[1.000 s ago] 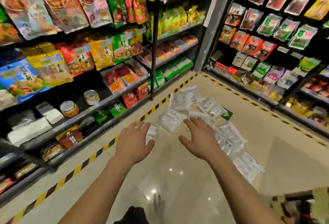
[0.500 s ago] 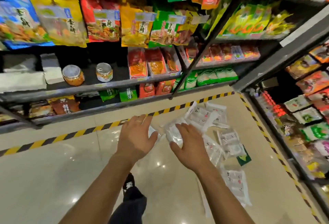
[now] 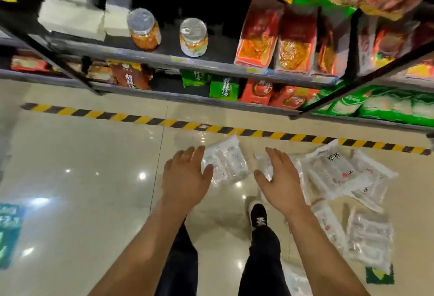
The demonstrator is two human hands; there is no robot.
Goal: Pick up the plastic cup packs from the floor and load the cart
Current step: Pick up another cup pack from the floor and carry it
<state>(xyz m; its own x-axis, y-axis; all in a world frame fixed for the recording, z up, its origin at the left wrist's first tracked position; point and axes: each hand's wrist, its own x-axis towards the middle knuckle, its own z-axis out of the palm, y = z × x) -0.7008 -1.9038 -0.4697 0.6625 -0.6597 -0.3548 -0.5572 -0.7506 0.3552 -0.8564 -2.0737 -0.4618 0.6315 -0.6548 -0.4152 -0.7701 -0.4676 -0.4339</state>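
Head view: many clear plastic cup packs (image 3: 340, 173) are seen lying flat on the shiny cream floor (image 3: 82, 178), in a loose heap at the right. One more clear pack (image 3: 225, 161) lies alone, just near of the yellow and black striped tape (image 3: 141, 119). White cups can be made out through the see-through wrap. Black Chinese writing and small red marks are printed on the top pack of the heap. The left hand (image 3: 185, 178) and right hand (image 3: 281, 182) are held over the packs with fingers straight and spread, and nothing is gripped. Whether the packs are touched cannot be told. White Chinese writing, too blurred to read, is printed on the green bags (image 3: 223, 87) on the low grey shelf (image 3: 164, 57).
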